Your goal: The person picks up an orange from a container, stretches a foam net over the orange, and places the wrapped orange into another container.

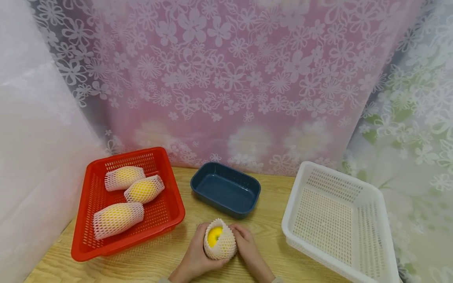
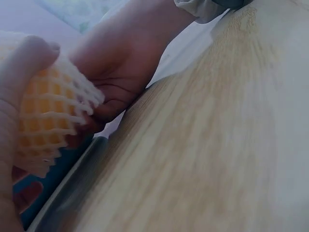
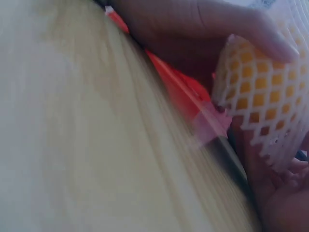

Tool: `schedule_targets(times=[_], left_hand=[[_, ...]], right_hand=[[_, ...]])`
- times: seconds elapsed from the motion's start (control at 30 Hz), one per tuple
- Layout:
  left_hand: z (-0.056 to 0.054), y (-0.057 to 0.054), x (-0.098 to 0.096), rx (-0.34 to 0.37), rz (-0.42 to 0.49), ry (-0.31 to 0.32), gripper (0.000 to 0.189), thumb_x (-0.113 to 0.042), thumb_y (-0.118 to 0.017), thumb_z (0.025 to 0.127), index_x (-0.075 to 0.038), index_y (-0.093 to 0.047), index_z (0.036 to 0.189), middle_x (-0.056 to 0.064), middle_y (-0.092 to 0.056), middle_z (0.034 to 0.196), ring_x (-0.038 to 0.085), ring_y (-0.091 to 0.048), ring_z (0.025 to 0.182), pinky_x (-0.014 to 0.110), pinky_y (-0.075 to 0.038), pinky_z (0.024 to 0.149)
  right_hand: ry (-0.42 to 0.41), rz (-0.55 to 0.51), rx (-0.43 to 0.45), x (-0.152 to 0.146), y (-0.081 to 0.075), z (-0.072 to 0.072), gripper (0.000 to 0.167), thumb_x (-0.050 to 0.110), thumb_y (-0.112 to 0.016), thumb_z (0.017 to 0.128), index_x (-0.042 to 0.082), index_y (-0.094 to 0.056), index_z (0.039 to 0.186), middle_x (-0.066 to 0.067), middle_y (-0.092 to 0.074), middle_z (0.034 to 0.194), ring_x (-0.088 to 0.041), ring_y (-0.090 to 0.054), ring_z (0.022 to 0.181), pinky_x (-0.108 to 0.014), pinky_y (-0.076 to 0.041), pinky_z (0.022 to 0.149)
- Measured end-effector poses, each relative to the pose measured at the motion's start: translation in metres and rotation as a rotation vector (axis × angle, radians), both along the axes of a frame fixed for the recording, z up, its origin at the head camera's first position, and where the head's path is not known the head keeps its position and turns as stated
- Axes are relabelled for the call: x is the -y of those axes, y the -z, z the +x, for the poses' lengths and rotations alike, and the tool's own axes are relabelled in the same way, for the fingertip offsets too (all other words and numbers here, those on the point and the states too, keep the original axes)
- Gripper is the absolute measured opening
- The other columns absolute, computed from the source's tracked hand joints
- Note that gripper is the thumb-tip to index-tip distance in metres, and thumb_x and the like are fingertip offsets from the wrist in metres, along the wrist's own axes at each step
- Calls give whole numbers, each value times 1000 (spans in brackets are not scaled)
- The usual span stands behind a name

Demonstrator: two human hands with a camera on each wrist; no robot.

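A yellow fruit (image 1: 214,236) sits inside a white foam net sleeve (image 1: 226,247), its dimpled end showing through the sleeve's open mouth. My left hand (image 1: 199,251) grips the sleeved fruit from the left and below, with the thumb across the netting. On the other side my right hand (image 1: 249,249) has its curled fingers at the sleeve's edge, pinching the foam. In the left wrist view those right fingers (image 2: 104,108) lie right at the scalloped rim. The right wrist view shows the left thumb (image 3: 275,38) pressed on the net over the fruit.
A red basket (image 1: 173,196) at left holds 3 yellow fruits in foam nets, one of them a netted fruit (image 1: 118,220) near its front. Behind the hands stands a dark blue tray (image 1: 226,188). A white perforated basket (image 1: 325,220) is at right on the wooden table (image 1: 272,236).
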State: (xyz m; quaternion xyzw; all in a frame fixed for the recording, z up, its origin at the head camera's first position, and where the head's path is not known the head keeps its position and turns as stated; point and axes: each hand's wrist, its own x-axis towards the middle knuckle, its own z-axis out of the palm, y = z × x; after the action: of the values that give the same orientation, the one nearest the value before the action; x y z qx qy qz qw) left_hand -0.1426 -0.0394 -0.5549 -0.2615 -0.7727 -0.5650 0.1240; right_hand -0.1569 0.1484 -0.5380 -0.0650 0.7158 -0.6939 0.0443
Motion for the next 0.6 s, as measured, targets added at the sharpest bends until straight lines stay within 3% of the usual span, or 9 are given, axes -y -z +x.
schedule_targets(times=[0.1, 0.27, 0.33, 0.6], left_hand=[[0, -2, 0, 60, 33, 23, 90, -34, -94, 64, -24, -44, 138, -5, -53, 129, 15, -54, 112, 30, -43, 97], [0, -5, -1, 252, 96, 111, 92, -24, -95, 64, -28, -42, 139, -4, -51, 134, 17, -53, 118, 30, -41, 101], [0, -5, -1, 297, 112, 129, 93, -21, -95, 64, -27, -41, 139, -3, -51, 135, 18, -52, 119, 29, -40, 103], [-1, -3, 0, 340, 181, 202, 92, -14, -93, 66, -21, -39, 140, 3, -48, 138, 20, -50, 122, 27, -38, 103]], right_hand=[[-10, -46, 40, 3, -2, 2, 31, 13, -44, 105, -12, -62, 108, -3, -63, 99, -9, -56, 94, -23, -48, 83], [6, -125, 36, 6, 0, 4, 28, 7, -45, 103, -16, -59, 109, 1, -65, 96, -7, -58, 92, -23, -49, 82], [4, -151, 43, 6, 1, 4, 25, 4, -46, 101, -15, -59, 110, 1, -66, 93, -6, -60, 89, -22, -50, 79], [-46, -215, 82, 5, 4, 7, 24, 1, -50, 99, -9, -55, 120, 1, -70, 93, -6, -64, 88, -23, -52, 77]])
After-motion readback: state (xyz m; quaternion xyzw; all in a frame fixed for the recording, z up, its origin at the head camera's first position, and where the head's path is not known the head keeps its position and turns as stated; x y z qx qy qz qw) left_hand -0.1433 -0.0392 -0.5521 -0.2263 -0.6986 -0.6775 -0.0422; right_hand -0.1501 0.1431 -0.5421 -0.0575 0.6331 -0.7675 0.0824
